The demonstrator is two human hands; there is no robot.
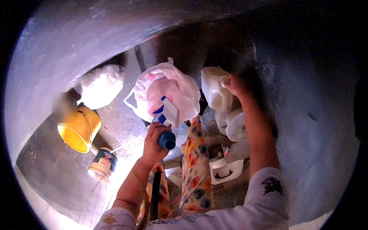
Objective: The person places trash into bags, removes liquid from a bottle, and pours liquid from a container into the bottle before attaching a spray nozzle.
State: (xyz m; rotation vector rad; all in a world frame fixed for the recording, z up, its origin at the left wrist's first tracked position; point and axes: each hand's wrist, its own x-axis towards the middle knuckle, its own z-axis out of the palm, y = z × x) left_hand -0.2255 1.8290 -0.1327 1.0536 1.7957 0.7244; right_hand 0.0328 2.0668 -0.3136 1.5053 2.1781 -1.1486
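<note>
My left hand (154, 143) is closed around a white and blue bottle (169, 112) with a dark blue cap, held in front of a white plastic bag (174, 82). The cap points down towards me, and part of the bottle is covered by my fingers. Through the bag's thin sides, pinkish contents show. Over on the right, my right hand (235, 85) grips the handle of a whitish plastic jug (215, 90). Below that jug are more translucent jugs (234, 128), partly hidden by my right forearm.
To the left stand a yellow bucket (90, 124), a paint tin (103, 165) and a bright white plastic bag (102, 86). A cut white container (235, 168) lies near my patterned trouser leg (196, 172). A bluish wall (306, 115) rises on the right.
</note>
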